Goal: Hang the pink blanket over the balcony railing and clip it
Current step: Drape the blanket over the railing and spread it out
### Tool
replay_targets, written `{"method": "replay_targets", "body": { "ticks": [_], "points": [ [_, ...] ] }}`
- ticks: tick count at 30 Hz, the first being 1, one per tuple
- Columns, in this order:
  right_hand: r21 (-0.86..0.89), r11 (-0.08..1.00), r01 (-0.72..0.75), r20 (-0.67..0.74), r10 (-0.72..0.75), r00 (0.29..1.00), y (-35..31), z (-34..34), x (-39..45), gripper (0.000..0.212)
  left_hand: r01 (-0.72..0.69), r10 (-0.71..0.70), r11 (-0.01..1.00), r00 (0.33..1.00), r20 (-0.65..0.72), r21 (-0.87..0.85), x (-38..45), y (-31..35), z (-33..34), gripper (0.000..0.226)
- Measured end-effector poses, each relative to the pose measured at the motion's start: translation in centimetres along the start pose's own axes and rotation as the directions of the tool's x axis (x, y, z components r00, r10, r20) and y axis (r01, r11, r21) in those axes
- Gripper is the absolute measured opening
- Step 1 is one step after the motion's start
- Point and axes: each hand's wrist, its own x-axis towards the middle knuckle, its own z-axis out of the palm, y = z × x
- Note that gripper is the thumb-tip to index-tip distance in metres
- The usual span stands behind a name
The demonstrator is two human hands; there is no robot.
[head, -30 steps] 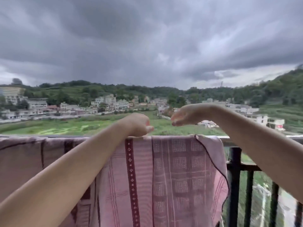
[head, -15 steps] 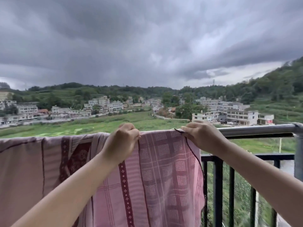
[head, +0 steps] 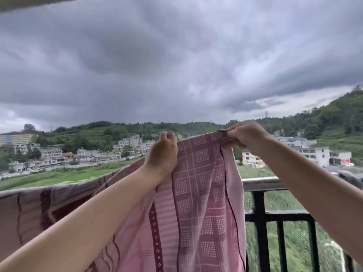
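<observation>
Blanket (head: 198, 193) partly draped on rail (head: 263, 184); left hand (head: 162, 154) and right hand (head: 244, 137) both grip its raised right end, so final laydown and clipping remain.

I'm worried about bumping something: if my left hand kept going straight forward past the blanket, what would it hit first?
Nothing, apparently: beyond the left hand gripping the pink blanket lies open air; depth is unclear.

Single head-worn view, facing outward over railing (head: 261, 184), hills beyond, arms close
</observation>
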Motion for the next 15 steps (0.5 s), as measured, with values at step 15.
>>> {"method": "replay_targets", "body": {
  "ticks": [15],
  "points": [
    [-0.805, 0.532, 0.265, 0.549, 0.495, 0.674, 7.5, -13.6, 7.7, 0.050, 0.021, 0.057, 0.993, 0.765, 0.642, -0.113, 6.6, 15.5, 6.2, 0.031]
  ]
}}
